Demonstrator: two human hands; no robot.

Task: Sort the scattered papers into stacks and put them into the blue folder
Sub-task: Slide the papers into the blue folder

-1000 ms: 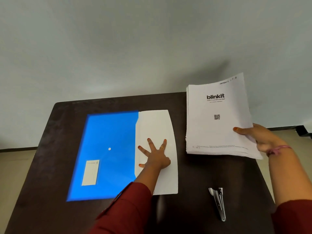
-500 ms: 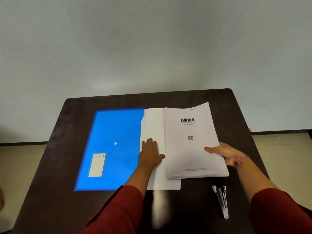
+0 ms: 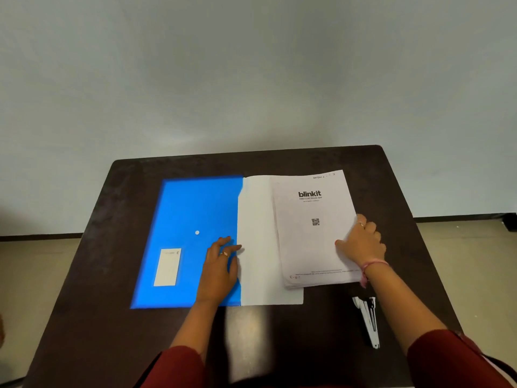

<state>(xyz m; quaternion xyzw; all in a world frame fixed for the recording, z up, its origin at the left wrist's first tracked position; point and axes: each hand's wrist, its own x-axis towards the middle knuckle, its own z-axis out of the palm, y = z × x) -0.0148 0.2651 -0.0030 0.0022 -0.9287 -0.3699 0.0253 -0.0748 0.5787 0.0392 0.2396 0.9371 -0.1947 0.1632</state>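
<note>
The blue folder [image 3: 193, 219] lies flat on the left half of the dark table [image 3: 279, 331], with a white label near its front left corner. A white sheet [image 3: 257, 247] sticks out from its right edge. On that sheet's right part rests a thick stack of papers [image 3: 310, 247] with "blinkit" and a QR code on top. My left hand [image 3: 221, 267] lies on the folder's right edge, its fingertips at the line where blue meets white. My right hand [image 3: 361, 245] grips the stack's right edge, thumb on top.
A grey stapler [image 3: 368, 320] lies on the table at the front right, just in front of the stack and beside my right forearm. A plain wall stands behind the table, and floor shows on both sides.
My right hand brought the stack down from the air and leftward onto the white sheet. My left hand slid left from the white sheet to the folder's blue edge.
</note>
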